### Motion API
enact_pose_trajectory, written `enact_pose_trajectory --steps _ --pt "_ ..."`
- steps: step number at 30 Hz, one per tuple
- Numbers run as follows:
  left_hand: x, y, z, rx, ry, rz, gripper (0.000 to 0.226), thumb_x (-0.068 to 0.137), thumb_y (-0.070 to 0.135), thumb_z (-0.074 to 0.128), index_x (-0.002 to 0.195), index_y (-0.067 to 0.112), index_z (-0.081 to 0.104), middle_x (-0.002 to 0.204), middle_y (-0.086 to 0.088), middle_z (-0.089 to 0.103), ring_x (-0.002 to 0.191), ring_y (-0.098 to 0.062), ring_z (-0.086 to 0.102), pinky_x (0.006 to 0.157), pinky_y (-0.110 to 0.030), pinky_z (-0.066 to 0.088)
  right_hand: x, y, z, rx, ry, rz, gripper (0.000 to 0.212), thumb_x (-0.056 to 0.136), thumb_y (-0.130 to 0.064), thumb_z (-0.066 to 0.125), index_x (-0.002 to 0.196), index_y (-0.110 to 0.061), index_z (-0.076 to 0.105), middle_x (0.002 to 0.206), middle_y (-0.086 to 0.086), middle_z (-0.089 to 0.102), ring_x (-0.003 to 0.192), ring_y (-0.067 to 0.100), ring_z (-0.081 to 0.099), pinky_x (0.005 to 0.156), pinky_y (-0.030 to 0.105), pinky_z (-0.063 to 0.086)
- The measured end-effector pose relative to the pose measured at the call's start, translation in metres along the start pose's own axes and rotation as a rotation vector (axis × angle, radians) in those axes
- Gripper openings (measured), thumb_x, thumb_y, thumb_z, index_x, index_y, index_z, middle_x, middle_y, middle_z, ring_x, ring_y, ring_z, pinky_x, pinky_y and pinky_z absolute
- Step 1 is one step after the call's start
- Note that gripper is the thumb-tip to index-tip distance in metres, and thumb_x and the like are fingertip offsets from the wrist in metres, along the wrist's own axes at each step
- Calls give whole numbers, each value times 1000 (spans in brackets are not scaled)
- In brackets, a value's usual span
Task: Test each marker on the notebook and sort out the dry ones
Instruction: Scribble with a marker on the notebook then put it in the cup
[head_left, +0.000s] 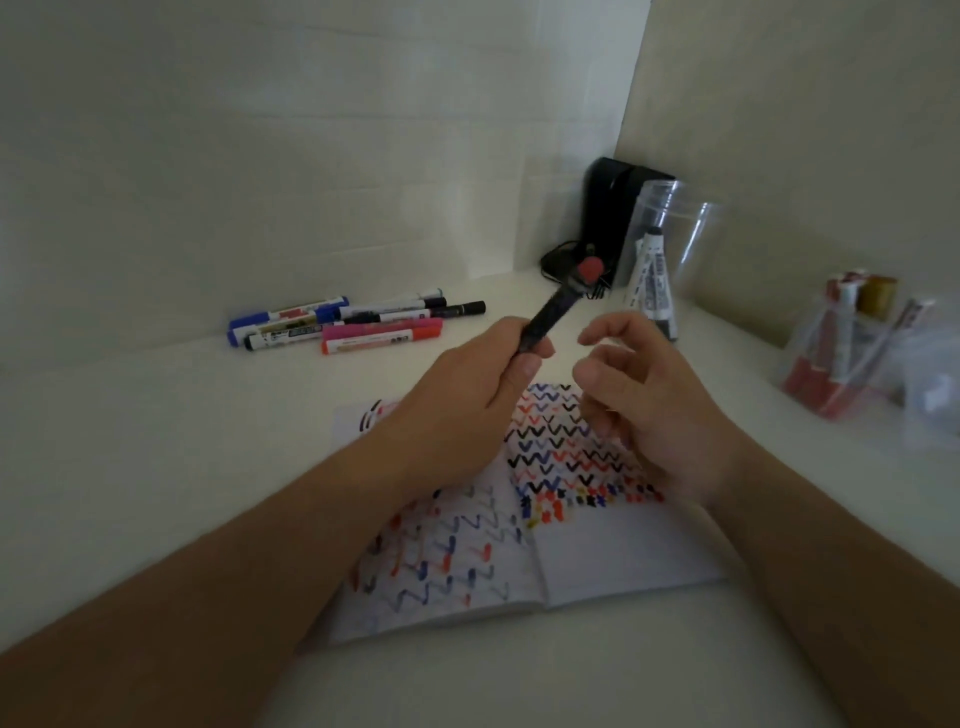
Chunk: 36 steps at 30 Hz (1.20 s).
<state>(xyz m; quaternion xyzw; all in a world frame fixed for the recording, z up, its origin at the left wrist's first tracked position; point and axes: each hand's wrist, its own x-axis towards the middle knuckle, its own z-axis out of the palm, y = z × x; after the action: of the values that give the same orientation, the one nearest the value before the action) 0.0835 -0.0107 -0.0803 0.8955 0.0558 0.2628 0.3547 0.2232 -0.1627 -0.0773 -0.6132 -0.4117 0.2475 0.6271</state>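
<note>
White walls meet in a corner behind a smooth white counter (130, 441), on which an open notebook (597, 561) is laid flat, its pages covered with red, blue and black zigzag marks. Above the notebook a dark marker (550, 312) is held in the grip of the left hand (467, 384), whose fingers are curled round the lower barrel; its long axis is tilted up and away to the right, with the round red end pointed toward the corner. The right hand (639, 384) is kept just beside it, fingers loosely curled and nothing held. A row of capped markers (353, 322) is laid along the back wall, well apart from the hands. A clear plastic jar (670, 244) with one marker inside is set near the corner beside a black box (618, 208). A clear container of markers (852, 348) is seen near the right edge. Bare counter is left at the near left.
</note>
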Motion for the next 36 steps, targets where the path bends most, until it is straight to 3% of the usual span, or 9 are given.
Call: enact_pose_trajectory --steps 3,7,11,14,19,23,28,32,36 --pt "-1 0 5 137 -156 39 19 109 40 36 119 32 51 75 9 57 63 -5 54 60 -27 46 -2 2 6 8 -89 -44 52 85 -51 77 129 -28 61 62 -9 51 54 12 44 51 24 41" --pt "0 -3 8 243 -203 76 32 108 44 36 131 29 53 85 7 64 67 -7 58 65 -35 50 -5 5 16 -63 -45 -15 34 107 -36 50 125 -15 69 55 -15 53 50 2 45 52 20 39" --pt "2 -6 8 213 -216 12 40 99 59 47 133 37 47 79 10 64 67 -2 58 61 -27 46 -5 3 16 81 -1 34 24 104 -18 57 126 -17 68 56 -10 52 50 4 46 49 19 38" --pt "4 -7 6 214 -228 -113 67 82 68 67 133 41 34 73 8 59 65 -2 56 58 -23 41 0 1 8 147 40 75 19 101 -11 60 112 -17 75 64 5 51 51 14 44 47 25 36" --pt "2 -7 -1 238 -227 -195 62 79 66 74 123 43 36 77 5 63 71 -9 61 67 -39 58 1 -6 -4 238 140 62 20 100 -9 58 87 -13 73 65 10 53 53 19 40 47 26 33" --pt "0 -6 -5 260 -256 -235 56 81 67 70 121 46 38 87 12 60 81 -5 59 74 -37 57 6 -12 -14 457 209 111 19 95 -19 68 76 -19 62 61 0 46 49 10 35 44 19 28" --pt "-3 -1 -5 413 -369 -159 39 79 77 64 111 56 57 79 22 54 73 5 52 60 -24 35 1 -26 -26 572 94 173 33 90 -22 64 59 -20 53 54 -5 43 44 6 31 41 17 21" --pt "-2 3 -3 421 -402 -161 42 75 79 67 110 58 60 86 24 56 78 5 53 62 -23 37 -17 -34 -29 367 -117 216 43 96 -52 57 72 -17 61 54 0 45 45 10 38 43 21 29" --pt "0 4 1 418 -400 -164 45 73 75 71 112 56 59 90 32 48 82 9 47 70 -27 40 -44 -18 -25 97 -281 188 62 67 -75 79 85 -15 77 69 12 64 57 17 60 51 24 48"
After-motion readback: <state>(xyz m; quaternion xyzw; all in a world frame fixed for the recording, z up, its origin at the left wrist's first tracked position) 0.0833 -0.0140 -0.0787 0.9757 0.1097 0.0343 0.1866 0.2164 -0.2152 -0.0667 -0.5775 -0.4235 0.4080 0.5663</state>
